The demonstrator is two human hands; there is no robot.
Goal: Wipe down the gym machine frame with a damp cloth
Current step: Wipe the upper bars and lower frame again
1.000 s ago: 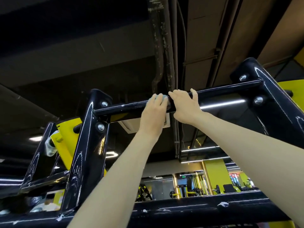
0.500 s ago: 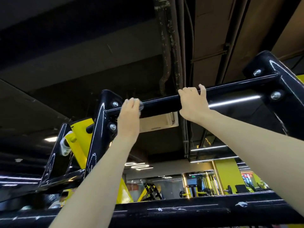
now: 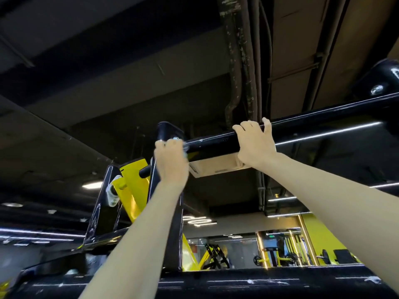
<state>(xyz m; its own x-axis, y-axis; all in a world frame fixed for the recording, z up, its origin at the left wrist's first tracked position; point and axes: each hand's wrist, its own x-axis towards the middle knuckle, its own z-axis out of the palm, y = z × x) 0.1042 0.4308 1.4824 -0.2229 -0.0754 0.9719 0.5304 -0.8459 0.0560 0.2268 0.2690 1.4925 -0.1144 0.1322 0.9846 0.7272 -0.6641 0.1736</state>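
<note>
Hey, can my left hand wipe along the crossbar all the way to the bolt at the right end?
Probably not yet: the right hand grips the crossbar between the left hand and that bolt, blocking the slide.

My left hand (image 3: 170, 157) has slid the pale blue cloth (image 3: 185, 155) leftward along the glossy black round crossbar (image 3: 212, 144), away from my right hand (image 3: 254, 145), which it started beside. It is now at the bar's left end, against the black upright post (image 3: 169, 129). Only a sliver of cloth shows by my fingers (image 3: 172, 145).
</note>
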